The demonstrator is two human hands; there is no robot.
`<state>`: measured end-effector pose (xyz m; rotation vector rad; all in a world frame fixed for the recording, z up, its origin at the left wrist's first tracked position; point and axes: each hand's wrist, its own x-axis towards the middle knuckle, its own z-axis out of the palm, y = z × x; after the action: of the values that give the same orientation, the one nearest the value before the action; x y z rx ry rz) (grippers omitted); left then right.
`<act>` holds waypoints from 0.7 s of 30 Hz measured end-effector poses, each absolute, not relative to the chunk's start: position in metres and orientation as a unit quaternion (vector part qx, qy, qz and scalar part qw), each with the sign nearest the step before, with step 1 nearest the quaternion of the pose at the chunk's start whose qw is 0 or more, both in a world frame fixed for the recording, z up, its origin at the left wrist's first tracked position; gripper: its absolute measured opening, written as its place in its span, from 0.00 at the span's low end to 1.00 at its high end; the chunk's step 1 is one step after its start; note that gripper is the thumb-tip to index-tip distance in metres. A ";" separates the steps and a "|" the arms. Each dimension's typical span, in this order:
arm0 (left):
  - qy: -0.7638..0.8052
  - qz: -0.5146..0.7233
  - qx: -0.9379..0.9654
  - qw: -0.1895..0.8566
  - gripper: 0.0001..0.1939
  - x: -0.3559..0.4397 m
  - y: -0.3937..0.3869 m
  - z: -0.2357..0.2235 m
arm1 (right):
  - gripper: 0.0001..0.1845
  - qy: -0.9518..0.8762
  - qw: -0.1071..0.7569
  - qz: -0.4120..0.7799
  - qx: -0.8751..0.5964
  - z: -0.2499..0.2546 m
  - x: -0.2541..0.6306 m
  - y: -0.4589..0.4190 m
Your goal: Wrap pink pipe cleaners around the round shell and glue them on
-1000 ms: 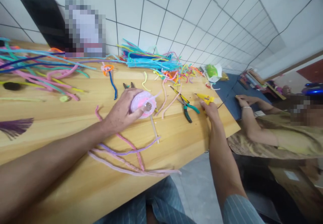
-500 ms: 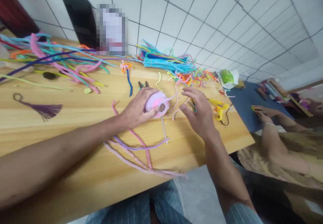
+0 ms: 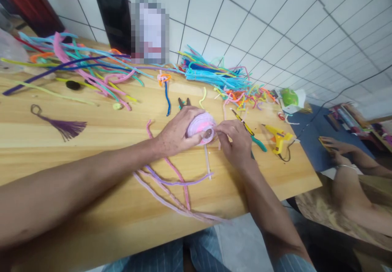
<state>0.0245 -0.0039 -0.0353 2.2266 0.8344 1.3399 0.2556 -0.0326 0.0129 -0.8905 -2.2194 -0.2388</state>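
Observation:
My left hand (image 3: 175,136) is closed around a round pink and lilac piece of coiled pipe cleaner (image 3: 196,124), its thumb near a small brownish disc at the centre. At the piece's right edge my right hand (image 3: 238,143) is closed in a pinch on a pale lilac pipe cleaner end, mostly hidden by the fingers. A thin whitish stick (image 3: 208,161) reaches down from under the piece. Below it on the table, loose pink pipe cleaners (image 3: 176,172) cross a purple pipe cleaner (image 3: 171,183). Beside my right hand lie a yellow-and-black cutter (image 3: 241,121) and a teal-handled tool (image 3: 259,143).
A yellow glue gun (image 3: 278,138) lies at right on the wooden table (image 3: 107,206). Pipe cleaners (image 3: 217,78) are heaped along the tiled wall. At left lies a purple tassel (image 3: 69,127); a phone (image 3: 112,23) leans behind. A co-worker's hands (image 3: 338,147) are at far right.
My right hand has come in from the right, going from spread fingers to a pinch at the round piece's edge. My left hand keeps its hold. The view has shifted slightly.

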 end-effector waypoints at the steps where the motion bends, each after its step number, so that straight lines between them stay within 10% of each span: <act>1: 0.299 0.481 0.798 0.206 0.26 0.024 -0.004 -0.035 | 0.13 -0.861 0.357 -0.102 -0.348 0.013 0.255 -0.033; 21: 0.287 0.487 0.804 0.186 0.27 0.023 -0.004 -0.039 | 0.16 -0.860 0.347 -0.128 -0.351 0.008 0.250 -0.040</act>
<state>0.0230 -0.0041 -0.0389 2.2637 0.8085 1.3721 0.2502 -0.0399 0.0081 -0.9114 -2.2317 -0.3311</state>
